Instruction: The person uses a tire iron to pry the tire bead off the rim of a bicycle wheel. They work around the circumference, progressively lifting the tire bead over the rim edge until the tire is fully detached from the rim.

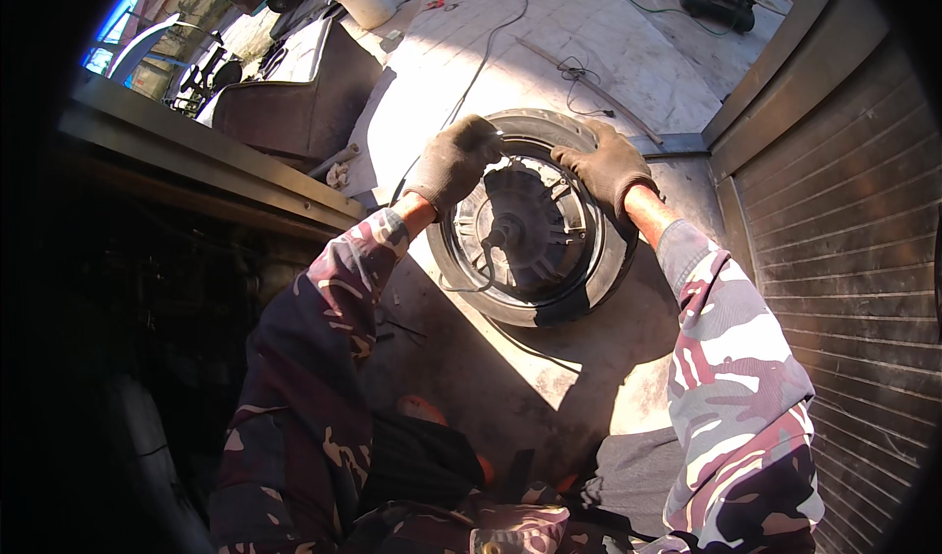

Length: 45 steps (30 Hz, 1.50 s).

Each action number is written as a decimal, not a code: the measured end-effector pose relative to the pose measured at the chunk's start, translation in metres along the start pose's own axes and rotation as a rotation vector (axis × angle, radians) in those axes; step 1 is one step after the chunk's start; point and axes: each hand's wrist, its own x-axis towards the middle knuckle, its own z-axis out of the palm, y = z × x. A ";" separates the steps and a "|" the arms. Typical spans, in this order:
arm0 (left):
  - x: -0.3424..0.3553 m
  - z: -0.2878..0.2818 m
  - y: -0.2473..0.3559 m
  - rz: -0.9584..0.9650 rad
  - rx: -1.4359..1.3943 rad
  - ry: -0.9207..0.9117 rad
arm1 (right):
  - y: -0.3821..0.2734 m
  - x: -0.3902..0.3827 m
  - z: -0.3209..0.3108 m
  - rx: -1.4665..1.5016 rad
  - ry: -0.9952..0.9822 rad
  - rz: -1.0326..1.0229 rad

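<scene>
A wheel with a black rubber tyre (461, 304) lies flat on the floor in front of me. In its middle sits a round metal hub (549, 245) with radial ribs, an axle stub and a thin cable, half in shadow. My gloved left hand (457, 159) is closed at the upper left of the rim, with a small shiny bit at its fingertips that is too small to name. My gloved right hand (610, 161) grips the tyre at the upper right, its thumb over the inner edge and its fingers on the outside.
Metal door frames stand on both sides, with a ribbed shutter panel (844, 260) at right. Beyond the doorway are a brown box-like piece (285, 107), a white bucket (366, 2), a long thin rod (589, 85), loose cables and a black machine (716, 2).
</scene>
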 end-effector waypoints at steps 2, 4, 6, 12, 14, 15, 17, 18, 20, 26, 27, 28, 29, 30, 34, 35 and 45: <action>0.000 -0.001 -0.002 0.005 -0.019 0.011 | 0.000 0.000 0.001 -0.026 -0.002 0.016; 0.000 0.000 -0.004 -0.002 -0.024 0.018 | 0.000 0.001 0.002 -0.037 -0.002 0.022; -0.001 0.000 -0.005 -0.002 -0.065 0.014 | 0.000 0.001 0.002 -0.032 -0.001 0.018; -0.002 0.001 -0.006 0.096 0.098 0.054 | -0.001 0.002 0.002 -0.036 -0.005 0.014; -0.003 -0.001 -0.002 0.244 0.298 0.076 | -0.001 0.001 0.002 -0.038 -0.003 0.018; -0.005 -0.004 0.001 0.363 0.440 0.076 | -0.002 0.001 0.002 -0.040 -0.001 0.020; -0.009 -0.008 0.007 0.505 0.653 0.055 | -0.002 0.001 0.001 -0.034 -0.017 0.023; -0.012 -0.009 0.010 0.529 0.724 0.034 | -0.001 0.001 0.001 -0.030 -0.024 0.025; -0.017 -0.009 0.015 0.534 0.874 -0.004 | -0.002 0.002 0.002 -0.032 -0.008 0.023; -0.019 0.000 0.025 0.475 0.933 0.013 | -0.003 0.002 0.002 -0.020 0.005 0.019; -0.018 0.000 0.026 0.453 0.957 0.002 | -0.003 0.002 0.002 -0.016 0.006 0.021; -0.018 0.001 0.027 0.435 0.949 -0.004 | -0.004 0.001 0.001 -0.019 0.004 0.019; -0.017 0.001 0.029 0.397 0.949 -0.011 | -0.005 0.001 0.001 -0.022 0.004 0.021; -0.017 0.001 0.030 0.365 0.942 -0.020 | -0.005 0.000 0.000 -0.022 0.005 0.024; -0.015 0.002 0.037 0.322 0.910 -0.082 | -0.007 -0.001 -0.001 -0.031 -0.010 0.037; -0.012 0.003 0.039 0.286 0.936 -0.120 | -0.006 -0.002 -0.001 -0.031 -0.007 0.037; -0.004 -0.005 0.035 -0.541 -0.175 -0.145 | -0.003 -0.003 -0.001 -0.015 -0.021 0.032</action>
